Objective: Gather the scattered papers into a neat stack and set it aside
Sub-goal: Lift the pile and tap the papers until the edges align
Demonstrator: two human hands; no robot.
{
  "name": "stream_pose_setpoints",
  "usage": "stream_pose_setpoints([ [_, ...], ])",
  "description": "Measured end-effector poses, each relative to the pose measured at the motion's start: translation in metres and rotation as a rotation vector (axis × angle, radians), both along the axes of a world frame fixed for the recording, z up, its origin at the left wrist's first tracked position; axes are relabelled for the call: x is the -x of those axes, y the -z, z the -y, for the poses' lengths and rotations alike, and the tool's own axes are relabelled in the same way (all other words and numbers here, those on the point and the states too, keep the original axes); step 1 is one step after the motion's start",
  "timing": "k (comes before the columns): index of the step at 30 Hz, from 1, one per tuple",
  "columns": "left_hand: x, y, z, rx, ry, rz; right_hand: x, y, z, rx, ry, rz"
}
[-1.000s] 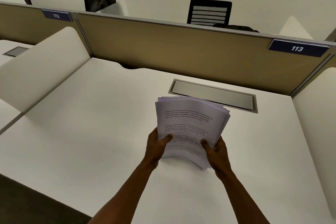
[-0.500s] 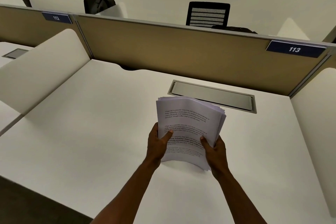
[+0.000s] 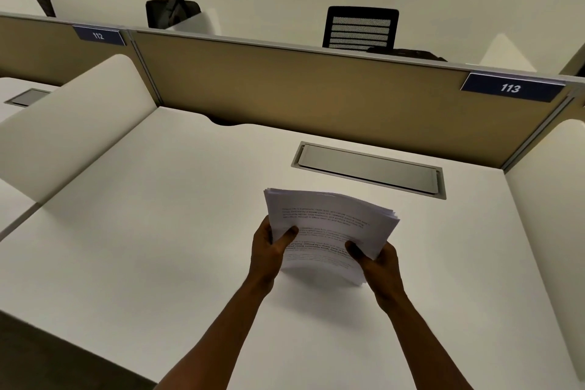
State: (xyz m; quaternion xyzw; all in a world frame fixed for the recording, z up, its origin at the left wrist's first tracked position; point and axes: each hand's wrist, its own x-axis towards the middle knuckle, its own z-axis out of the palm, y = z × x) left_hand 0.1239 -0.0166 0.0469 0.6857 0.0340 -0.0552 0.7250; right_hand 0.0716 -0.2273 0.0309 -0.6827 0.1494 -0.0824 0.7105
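Head view: the paper stack [image 3: 329, 225] is held above the white desk [image 3: 158, 231], just on the near side of the metal cable hatch [image 3: 370, 169]. The sheets stand tilted, printed face toward the camera, bowed; the long axis runs from the low near edge up and away toward the hatch. The lower edge is close to the desk; contact cannot be told. Left hand [image 3: 269, 247] grips the stack's left edge, thumb pressed on the front sheet. Right hand [image 3: 378, 261] grips the lower right edge, thumb likewise on the front. The other fingers are hidden behind the sheets. Top right edges are slightly fanned.
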Motion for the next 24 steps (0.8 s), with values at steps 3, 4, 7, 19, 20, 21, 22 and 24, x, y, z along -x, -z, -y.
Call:
stream_pose_setpoints([
  [3, 0.001, 0.001, 0.004, -0.010, -0.003, -0.015, -0.002, 0.004, -0.003, 0.042, 0.017, -0.015],
  [4, 0.001, 0.000, 0.005, -0.012, -0.002, -0.020, -0.003, 0.003, -0.004, 0.052, 0.019, -0.017],
  [7, -0.001, -0.002, 0.009, -0.017, -0.008, -0.027, -0.007, 0.000, -0.005, 0.052, 0.039, -0.020],
  [19, 0.003, 0.008, 0.006, -0.063, -0.006, -0.053, 0.000, 0.013, -0.003, 0.012, 0.053, -0.013],
  [20, 0.003, 0.009, 0.006, -0.066, -0.007, -0.052, -0.001, 0.013, -0.002, 0.014, 0.054, -0.013],
  [21, 0.003, 0.010, 0.006, -0.070, -0.006, -0.057, -0.001, 0.014, -0.002, 0.018, 0.052, -0.017],
  [22, 0.004, 0.012, 0.006, -0.075, -0.003, -0.067, -0.001, 0.015, -0.003, 0.025, 0.048, -0.024],
  [24, 0.004, 0.014, 0.006, -0.083, 0.005, -0.083, 0.000, 0.017, -0.004, 0.057, 0.036, -0.034],
])
